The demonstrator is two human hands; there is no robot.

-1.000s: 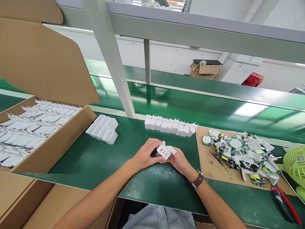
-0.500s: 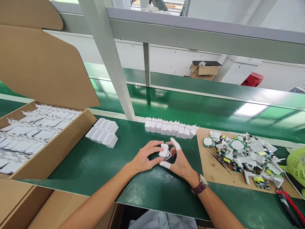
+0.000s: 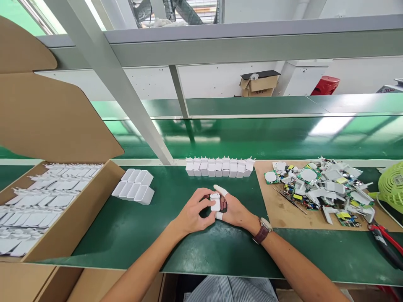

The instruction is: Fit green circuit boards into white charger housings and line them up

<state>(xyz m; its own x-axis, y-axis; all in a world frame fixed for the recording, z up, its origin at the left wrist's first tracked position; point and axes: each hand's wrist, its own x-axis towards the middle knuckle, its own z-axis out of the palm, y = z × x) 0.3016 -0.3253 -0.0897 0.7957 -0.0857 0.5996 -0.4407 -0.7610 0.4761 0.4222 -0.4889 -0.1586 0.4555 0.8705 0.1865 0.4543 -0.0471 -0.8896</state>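
Observation:
A small white plastic charger housing (image 3: pixel 215 202) is held between my two hands, above the green bench. My left hand (image 3: pixel 192 213) is closed on its left side with thumb and fingers. On the other side my right hand (image 3: pixel 236 209) grips it too, with white finger cots on the thumb and a finger. A flat white face of the housing is turned up; its far side is hidden by my fingers. Beyond my hands stands a row of similar white housings (image 3: pixel 218 168) with small prongs on top.
To the left, open-topped white cases (image 3: pixel 134 186) stand grouped beside a cardboard box (image 3: pixel 72 222) filled with white parts. On the right, circuit boards and white pieces (image 3: pixel 325 188) are heaped on brown cardboard (image 3: pixel 267 205), near red-handled pliers (image 3: pixel 385 243) and a green fan (image 3: pixel 392 184).
My hands have turned the housing, so a flat face shows where an open-looking rim showed before. My right fingers are closer around it. The camera view has tilted.

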